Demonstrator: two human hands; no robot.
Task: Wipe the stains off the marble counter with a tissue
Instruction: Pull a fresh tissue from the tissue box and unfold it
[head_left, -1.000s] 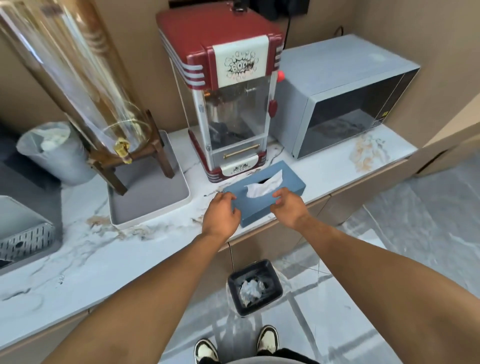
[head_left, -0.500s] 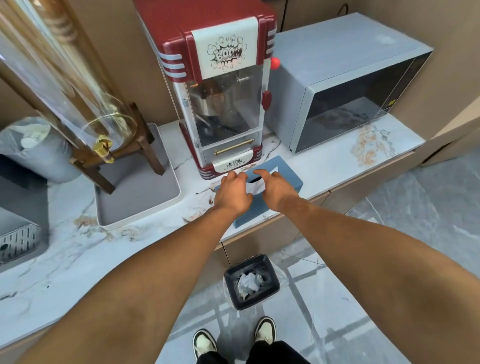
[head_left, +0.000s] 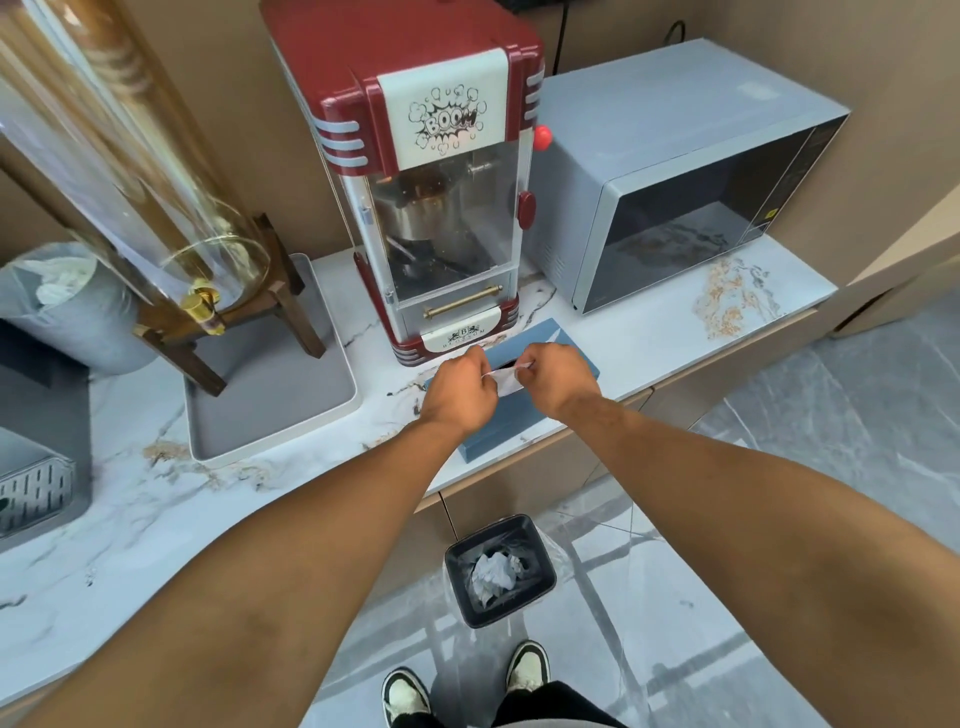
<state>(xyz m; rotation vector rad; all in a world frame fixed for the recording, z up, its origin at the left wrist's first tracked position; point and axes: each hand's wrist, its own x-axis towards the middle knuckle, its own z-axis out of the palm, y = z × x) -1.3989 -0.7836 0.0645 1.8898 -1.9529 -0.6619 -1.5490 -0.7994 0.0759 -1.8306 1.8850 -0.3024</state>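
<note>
A blue tissue box (head_left: 524, 415) lies at the front edge of the white marble counter (head_left: 130, 519), just before the popcorn machine. Both hands are over its slot. My left hand (head_left: 460, 387) and my right hand (head_left: 558, 379) each pinch a side of the white tissue (head_left: 506, 379) that stands out of the box. Brownish stains (head_left: 732, 301) mark the counter in front of the microwave. More brown stains (head_left: 166, 452) lie by the grey tray's front left corner.
A red popcorn machine (head_left: 441, 208) and a grey microwave (head_left: 685, 182) stand at the back. A glass drink dispenser (head_left: 130, 171) on a wooden stand sits on a grey tray (head_left: 275, 405). A black bin (head_left: 498, 569) with crumpled paper stands on the floor below.
Both hands moved from the box's near sides onto its slot and took hold of the tissue, which now stretches between them. The view has shifted closer to the counter.
</note>
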